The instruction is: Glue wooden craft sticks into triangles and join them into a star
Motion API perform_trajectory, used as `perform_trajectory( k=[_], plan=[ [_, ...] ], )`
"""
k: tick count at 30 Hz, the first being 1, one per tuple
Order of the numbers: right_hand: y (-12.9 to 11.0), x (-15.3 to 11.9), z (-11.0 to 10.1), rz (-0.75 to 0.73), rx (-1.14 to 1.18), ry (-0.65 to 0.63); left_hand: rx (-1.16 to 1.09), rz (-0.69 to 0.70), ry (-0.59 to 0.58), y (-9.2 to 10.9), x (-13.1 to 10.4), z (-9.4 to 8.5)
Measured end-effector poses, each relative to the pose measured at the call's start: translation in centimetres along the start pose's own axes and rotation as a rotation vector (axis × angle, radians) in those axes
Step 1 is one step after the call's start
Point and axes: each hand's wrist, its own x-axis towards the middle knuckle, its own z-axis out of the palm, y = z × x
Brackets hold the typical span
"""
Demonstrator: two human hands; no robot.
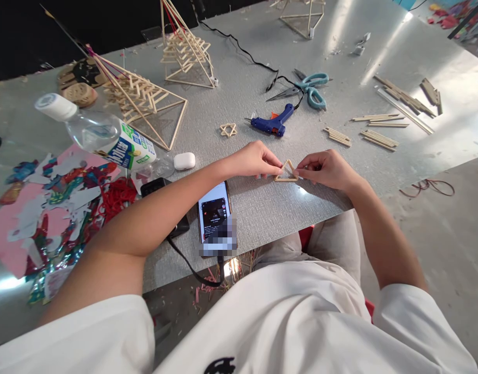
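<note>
Between my hands, a small triangle of wooden sticks point(286, 179) is held just at the table surface. My left hand point(254, 160) pinches its left side with thumb and fingertips. On the opposite side, my right hand point(327, 167) grips the right edge between thumb and forefinger. Just beyond them lies a blue glue gun point(274, 123) on its side, its black cord trailing back. A small star of sticks point(228, 130) rests to the left of the gun. Several short wooden sticks point(337, 137) lie in bundles beyond my right hand.
Scissors with teal handles point(316, 89) lie behind the gun. Stick pyramids point(145, 98) stand at the back left, near a plastic bottle point(94, 130). A phone point(214, 215), a white earbud case point(184, 161) and coloured scraps point(63, 197) lie left. The table edge point(278, 228) runs close to my lap.
</note>
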Motion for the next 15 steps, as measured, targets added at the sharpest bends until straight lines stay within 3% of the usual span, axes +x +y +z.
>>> perform_trajectory(
  k=[15],
  plan=[
    [0.1, 0.2, 0.5, 0.028, -0.025, 0.070, 0.075, -0.069, 0.131, 1.0, -0.4, 0.4]
  ],
)
